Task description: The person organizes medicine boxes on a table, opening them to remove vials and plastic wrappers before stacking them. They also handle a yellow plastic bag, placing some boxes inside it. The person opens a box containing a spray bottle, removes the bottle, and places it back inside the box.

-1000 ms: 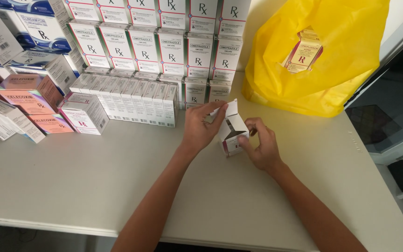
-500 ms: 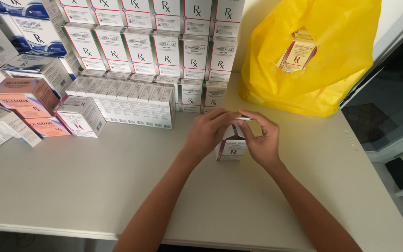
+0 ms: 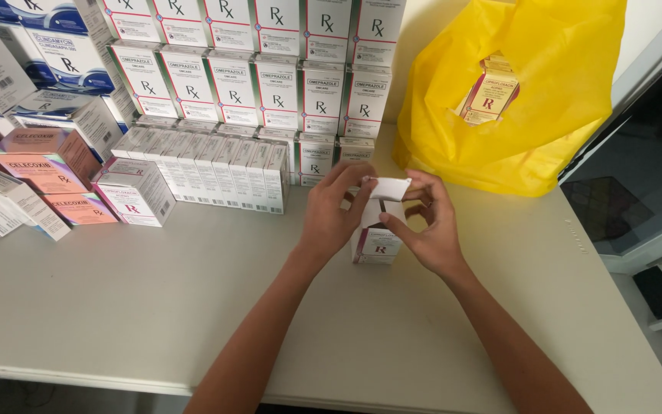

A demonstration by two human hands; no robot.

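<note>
both my hands, left hand (image 3: pixel 332 215) and right hand (image 3: pixel 428 230), grip the small carton (image 3: pixel 378 239) upright; fingers pinch its open flap, best pressed squarely.

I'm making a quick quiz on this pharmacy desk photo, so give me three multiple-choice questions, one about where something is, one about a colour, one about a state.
1. Where does the small white box that both hands hold stand?
A. on the table
B. inside the bag
C. on top of the stacked boxes

2. What colour is the plastic bag?
A. blue
B. yellow
C. green

3. How is the held box's top flap?
A. taped shut
C. torn off
B. lifted open

Answers: 1 A, its base rests on the table between the left hand and right hand. 2 B, the bag at the back right is bright yellow. 3 B, the flap is raised above the box, pinched by fingertips.
</note>
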